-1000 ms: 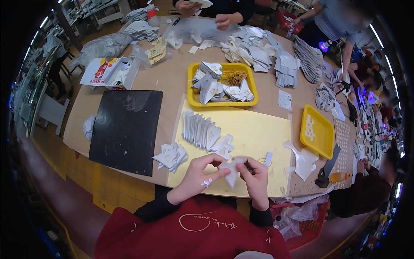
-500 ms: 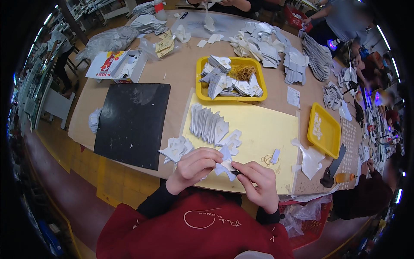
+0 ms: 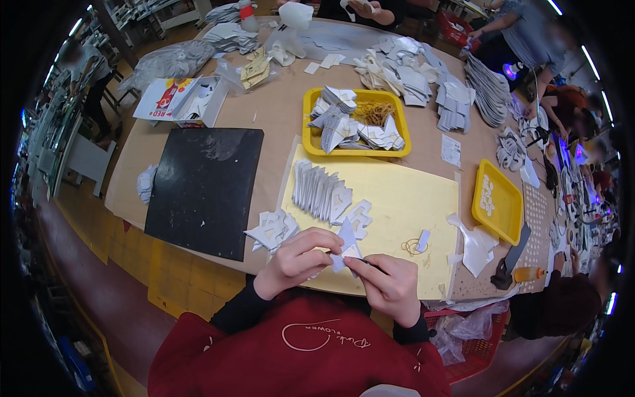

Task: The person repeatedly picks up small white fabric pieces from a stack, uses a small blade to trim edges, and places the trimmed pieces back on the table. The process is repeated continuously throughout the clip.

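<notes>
White folded paper piece (image 3: 346, 243) pinched between left hand (image 3: 296, 261) and right hand (image 3: 390, 283), fingers closed on it over yellow paper sheet's (image 3: 397, 198) near edge, apparently mid-fold; the next crease likely needs steady thumbs.

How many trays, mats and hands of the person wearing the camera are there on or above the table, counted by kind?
Yellow trays: 2, the large one with white pieces and the small one at the right.
Mats: 2, the black mat and the yellow mat.
Own hands: 2, the left hand and the right hand, both on a white piece.
Total: 6.
</notes>
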